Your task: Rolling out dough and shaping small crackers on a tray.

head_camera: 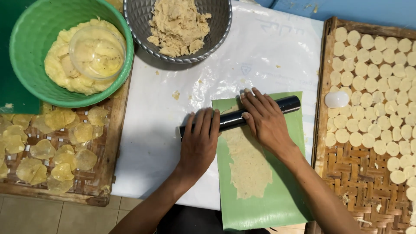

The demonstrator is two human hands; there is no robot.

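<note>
A black rolling pin (pixel 234 118) lies across a green sheet (pixel 281 195) on a white-covered table. My left hand (pixel 200 138) presses flat on the pin's left part, fingers together. My right hand (pixel 265 119) presses on its middle, fingers stretched forward. Behind the pin, toward me, a thin rough strip of pale dough (pixel 248 162) is spread on the green sheet.
A grey bowl (pixel 219 32) of crumbly dough and a green bowl (pixel 30 47) of yellow dough holding a clear cup (pixel 97 52) stand at the back. A woven tray (pixel 346 160) at right carries several round dough discs and a white cutter (pixel 336 99). Another tray (pixel 99 177) at left holds translucent yellow discs.
</note>
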